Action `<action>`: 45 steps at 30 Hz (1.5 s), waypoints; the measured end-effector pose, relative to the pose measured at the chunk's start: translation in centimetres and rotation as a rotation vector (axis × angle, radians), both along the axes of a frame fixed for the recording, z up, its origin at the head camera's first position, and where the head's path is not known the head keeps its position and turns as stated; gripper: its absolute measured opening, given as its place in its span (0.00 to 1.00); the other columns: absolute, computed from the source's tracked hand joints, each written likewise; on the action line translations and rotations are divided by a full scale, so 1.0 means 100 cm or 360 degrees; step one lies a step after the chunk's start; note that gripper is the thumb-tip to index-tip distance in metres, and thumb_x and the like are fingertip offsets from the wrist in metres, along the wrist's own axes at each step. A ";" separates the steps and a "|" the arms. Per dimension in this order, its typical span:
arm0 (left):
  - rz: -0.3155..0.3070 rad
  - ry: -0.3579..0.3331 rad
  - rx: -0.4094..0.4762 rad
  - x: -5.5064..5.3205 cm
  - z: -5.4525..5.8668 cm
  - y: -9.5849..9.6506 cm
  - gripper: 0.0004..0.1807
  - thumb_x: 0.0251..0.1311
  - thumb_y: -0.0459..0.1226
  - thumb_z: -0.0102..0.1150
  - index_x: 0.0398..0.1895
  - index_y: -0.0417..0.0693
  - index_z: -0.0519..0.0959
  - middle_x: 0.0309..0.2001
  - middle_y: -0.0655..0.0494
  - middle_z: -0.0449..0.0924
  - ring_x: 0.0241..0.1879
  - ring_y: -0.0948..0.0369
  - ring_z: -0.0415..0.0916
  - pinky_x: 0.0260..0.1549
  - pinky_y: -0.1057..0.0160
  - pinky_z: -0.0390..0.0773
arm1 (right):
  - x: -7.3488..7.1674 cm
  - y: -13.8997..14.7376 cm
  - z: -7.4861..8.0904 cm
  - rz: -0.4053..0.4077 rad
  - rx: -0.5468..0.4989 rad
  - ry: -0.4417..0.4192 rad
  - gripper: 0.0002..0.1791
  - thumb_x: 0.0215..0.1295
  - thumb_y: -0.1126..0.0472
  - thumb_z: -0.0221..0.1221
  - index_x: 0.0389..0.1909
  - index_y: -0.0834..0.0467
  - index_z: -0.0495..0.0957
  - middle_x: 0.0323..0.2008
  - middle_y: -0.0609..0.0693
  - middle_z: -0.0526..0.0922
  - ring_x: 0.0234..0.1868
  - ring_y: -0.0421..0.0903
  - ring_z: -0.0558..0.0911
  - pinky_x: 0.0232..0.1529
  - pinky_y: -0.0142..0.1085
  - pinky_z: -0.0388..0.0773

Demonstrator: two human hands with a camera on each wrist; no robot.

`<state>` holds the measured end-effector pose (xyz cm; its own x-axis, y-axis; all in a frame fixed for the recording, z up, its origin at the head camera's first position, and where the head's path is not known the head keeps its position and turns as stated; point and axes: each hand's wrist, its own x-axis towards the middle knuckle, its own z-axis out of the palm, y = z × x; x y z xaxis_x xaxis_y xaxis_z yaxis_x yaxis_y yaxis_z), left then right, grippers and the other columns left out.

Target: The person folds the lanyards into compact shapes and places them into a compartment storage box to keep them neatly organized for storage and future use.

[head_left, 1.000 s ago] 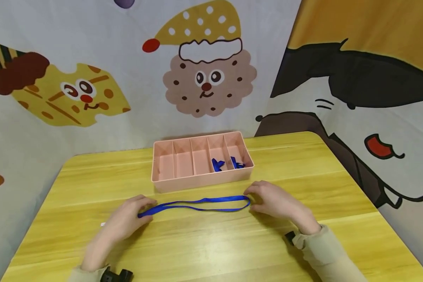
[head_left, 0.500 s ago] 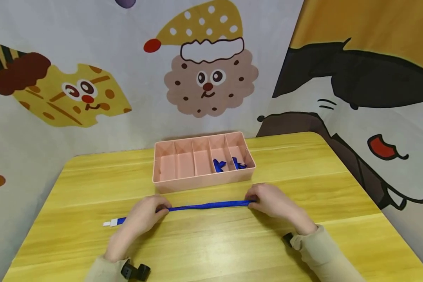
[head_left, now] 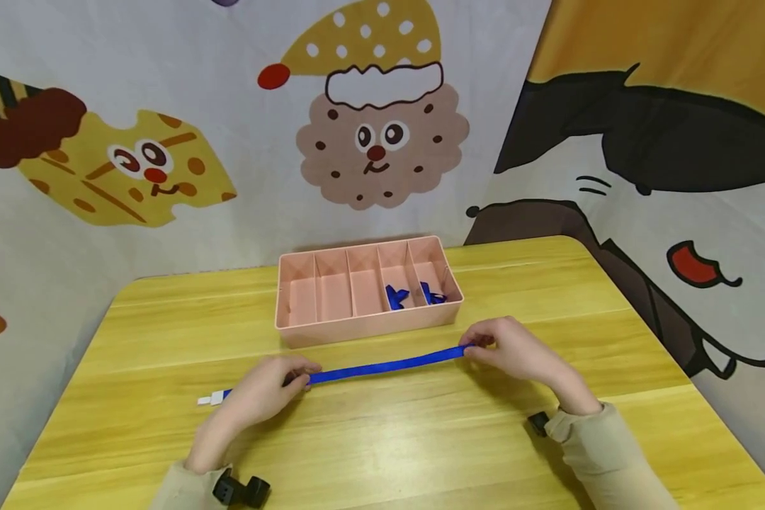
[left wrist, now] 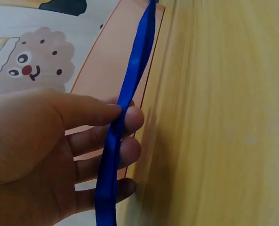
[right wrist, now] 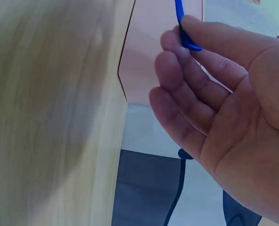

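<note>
A blue lanyard [head_left: 385,366] stretches between the two hands in front of the pink box, its strands lying together as one band. My left hand [head_left: 264,389] pinches it between thumb and fingers, as the left wrist view also shows with the strap [left wrist: 135,61] crossing the fingers. Beyond that hand the lanyard's white clip end [head_left: 212,399] sticks out to the left. At the other end my right hand [head_left: 510,348] pinches the looped tip; in the right wrist view the short blue end [right wrist: 190,44] shows between thumb and forefinger.
Behind the hands stands a pink box [head_left: 363,327] with several compartments. Its two right compartments hold blue folded pieces [head_left: 396,297]. The wooden table [head_left: 382,453] meets a cartoon-printed cloth [head_left: 242,113] at the back.
The left hand has slid rightward along the lanyard, uncovering the white clip. The right hand has taken hold of the loop and moved slightly right and back; the open loop is now a taut band.
</note>
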<state>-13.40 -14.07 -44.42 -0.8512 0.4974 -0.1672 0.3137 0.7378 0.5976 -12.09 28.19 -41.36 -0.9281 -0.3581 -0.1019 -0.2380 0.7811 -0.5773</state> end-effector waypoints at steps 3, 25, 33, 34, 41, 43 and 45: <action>-0.0065 -0.0060 0.0071 0.000 0.001 0.001 0.14 0.77 0.35 0.55 0.57 0.50 0.86 0.36 0.65 0.88 0.30 0.72 0.74 0.35 0.69 0.75 | -0.001 0.003 0.001 -0.0047 0.0014 0.0050 0.04 0.70 0.62 0.67 0.41 0.53 0.90 0.35 0.42 0.90 0.36 0.34 0.80 0.42 0.32 0.80; -0.0051 -0.0425 0.0610 0.010 0.003 0.024 0.20 0.76 0.46 0.59 0.63 0.45 0.82 0.24 0.53 0.78 0.19 0.68 0.69 0.17 0.70 0.71 | 0.001 0.020 0.019 -0.0328 -0.0293 0.0225 0.06 0.75 0.61 0.64 0.44 0.56 0.89 0.42 0.52 0.93 0.41 0.28 0.83 0.46 0.26 0.83; -0.0049 -0.0364 0.0625 0.014 0.013 0.029 0.13 0.78 0.43 0.56 0.49 0.46 0.87 0.29 0.48 0.82 0.21 0.70 0.66 0.19 0.72 0.67 | 0.008 0.018 0.033 -0.0417 -0.0361 0.0394 0.07 0.74 0.60 0.64 0.46 0.54 0.89 0.44 0.51 0.92 0.45 0.22 0.81 0.50 0.18 0.79; -0.0052 -0.0350 0.0634 0.014 0.015 0.029 0.13 0.79 0.42 0.55 0.49 0.45 0.86 0.32 0.46 0.84 0.23 0.70 0.68 0.21 0.71 0.70 | 0.008 0.017 0.035 -0.0422 -0.0377 0.0418 0.06 0.74 0.60 0.64 0.45 0.54 0.89 0.43 0.51 0.92 0.45 0.22 0.81 0.49 0.18 0.78; -0.0140 -0.0520 0.0711 0.014 0.028 0.037 0.22 0.77 0.44 0.58 0.65 0.42 0.80 0.24 0.52 0.82 0.20 0.65 0.77 0.19 0.64 0.81 | 0.009 0.009 0.057 -0.0432 -0.0507 0.0573 0.06 0.73 0.64 0.64 0.43 0.56 0.89 0.39 0.32 0.88 0.44 0.25 0.82 0.48 0.17 0.76; -0.0155 -0.0529 0.0685 0.015 0.029 0.040 0.19 0.76 0.45 0.60 0.61 0.43 0.83 0.22 0.52 0.82 0.18 0.65 0.75 0.16 0.68 0.75 | 0.010 0.010 0.063 -0.0428 -0.0510 0.0611 0.05 0.73 0.64 0.65 0.43 0.57 0.89 0.40 0.31 0.88 0.44 0.25 0.82 0.48 0.17 0.76; -0.0177 -0.0439 0.0671 0.016 0.028 0.042 0.15 0.75 0.43 0.61 0.54 0.44 0.87 0.28 0.50 0.85 0.23 0.67 0.76 0.19 0.71 0.74 | 0.011 0.011 0.068 -0.0413 -0.0493 0.0658 0.05 0.72 0.65 0.65 0.43 0.57 0.89 0.40 0.34 0.88 0.45 0.25 0.81 0.49 0.16 0.75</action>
<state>-11.83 -9.90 -41.64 -0.7419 0.6549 -0.1435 0.1654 0.3862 0.9075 -10.95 29.33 -34.57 -0.9300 -0.0685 0.3612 -0.3154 0.6534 -0.6882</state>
